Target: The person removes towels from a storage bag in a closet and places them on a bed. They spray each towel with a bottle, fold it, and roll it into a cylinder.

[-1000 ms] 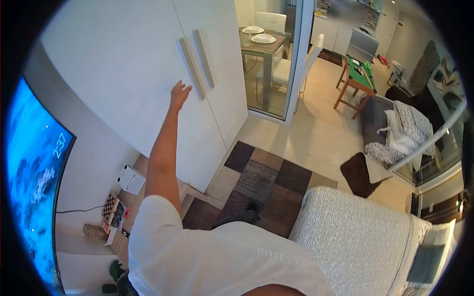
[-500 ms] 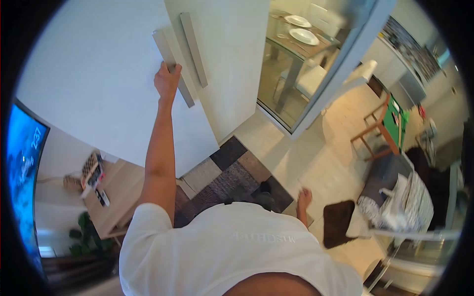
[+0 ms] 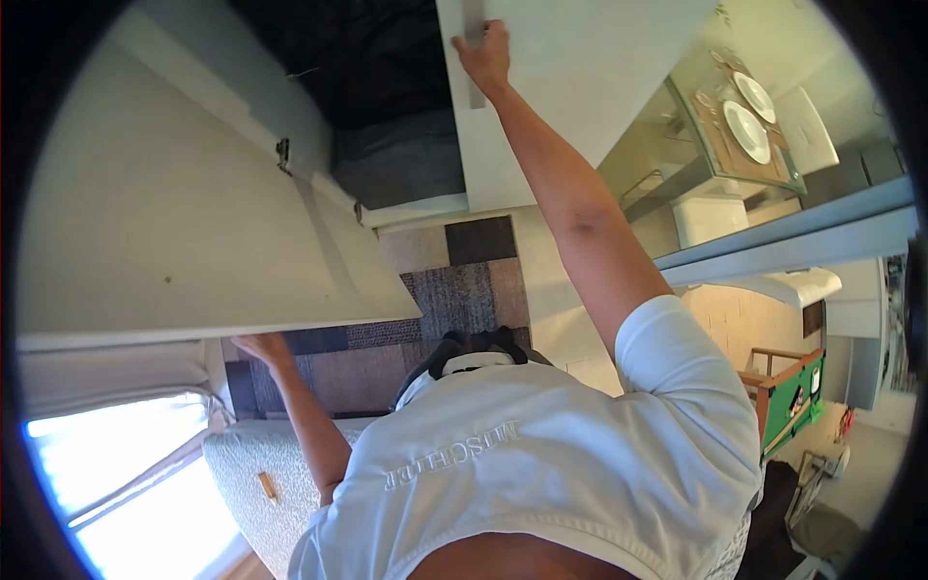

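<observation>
My right hand (image 3: 484,60) is up at the top centre, closed around the metal handle (image 3: 477,92) of the white right wardrobe door (image 3: 551,87). That door stands at the right side of the opening. On the left, the other white wardrobe door (image 3: 193,222) is swung wide open, its inner face toward me. My left hand (image 3: 261,348) is at that door's outer edge; its fingers are mostly hidden behind the edge. Between the doors, dark cloth-like contents (image 3: 387,87) show inside the wardrobe (image 3: 416,210). A dark hinge (image 3: 282,157) is visible on the left door's side.
A patchwork rug (image 3: 464,290) lies under my feet. To the right are a glass dining table (image 3: 710,145) with white plates, a sliding door frame (image 3: 793,237) and a small green game table (image 3: 793,401). A pale padded seat (image 3: 242,474) and a bright window (image 3: 126,435) are at lower left.
The left door has swung open to the left, revealing the dark interior. My left hand has moved down and left with it. My right hand has risen from my side to the right door's handle.
</observation>
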Demonstrator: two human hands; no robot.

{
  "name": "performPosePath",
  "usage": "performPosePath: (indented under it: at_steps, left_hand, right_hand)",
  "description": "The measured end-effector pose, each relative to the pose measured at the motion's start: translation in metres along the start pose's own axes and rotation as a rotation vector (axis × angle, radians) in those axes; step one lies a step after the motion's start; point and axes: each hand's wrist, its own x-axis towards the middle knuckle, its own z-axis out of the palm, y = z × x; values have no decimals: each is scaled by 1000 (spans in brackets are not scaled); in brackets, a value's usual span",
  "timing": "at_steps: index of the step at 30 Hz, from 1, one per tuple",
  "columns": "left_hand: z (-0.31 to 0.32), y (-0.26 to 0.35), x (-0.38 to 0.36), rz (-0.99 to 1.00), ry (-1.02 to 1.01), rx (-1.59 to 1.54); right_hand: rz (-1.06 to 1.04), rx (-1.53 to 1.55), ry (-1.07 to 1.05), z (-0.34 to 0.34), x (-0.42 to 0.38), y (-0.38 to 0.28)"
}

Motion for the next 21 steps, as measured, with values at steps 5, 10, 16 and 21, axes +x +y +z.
performPosePath:
  at_steps: [5,10,16,21]
  left_hand:
    - [-43,-79,28,38,93,-5]
    - [-50,-123,46,-50,81,35]
    - [-30,-147,21,-155,24,17]
    - [-1,-154,-28,-234,-53,-21]
  right_hand:
    - [-5,177,-23,-11,-8,9]
    - [192,372,9,-79,-59,-32]
    - [227,342,383,-183,-141,-5]
    - [371,147,609,-297,-192,68]
